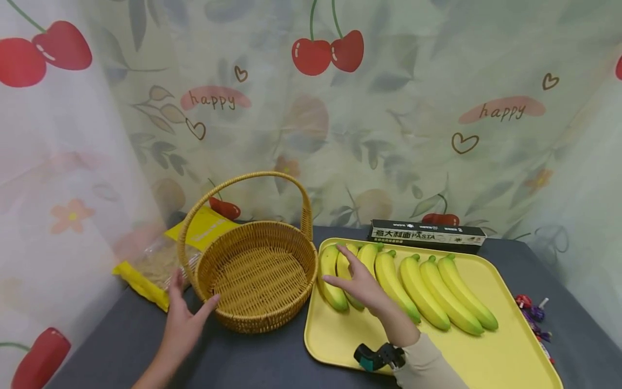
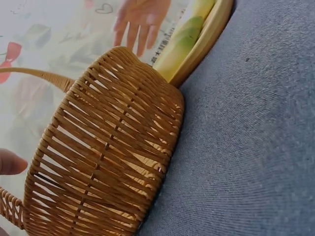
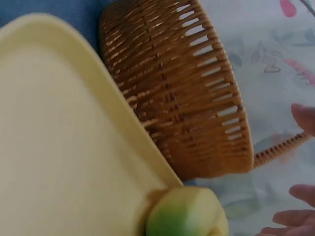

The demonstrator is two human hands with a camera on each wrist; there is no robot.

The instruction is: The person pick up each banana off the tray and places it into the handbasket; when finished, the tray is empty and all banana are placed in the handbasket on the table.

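Observation:
A round wicker basket [image 1: 250, 323] with a tall arched handle stands on the dark tabletop, nothing inside it. My left hand [image 1: 184, 327] is at its left side, thumb and fingers spread; in the left wrist view the thumb [image 2: 11, 162] shows apart from the wicker wall [image 2: 98, 147]. My right hand [image 1: 362, 283] hovers over the leftmost bananas [image 1: 331, 278], fingers extended and holding nothing. Several yellow bananas with greenish tips lie in a row on a yellow tray [image 1: 335, 340]. The right wrist view shows fingertips [image 3: 300, 216] beyond the basket wall [image 3: 182, 93].
Behind the tray lies a black pasta box [image 1: 427, 235]. A clear and yellow packet [image 1: 160, 265] is left of the basket, partly hidden by it. Wrapped lollipops [image 1: 534, 313] lie along the tray's right edge. A printed curtain [image 1: 389, 162] hangs around the table.

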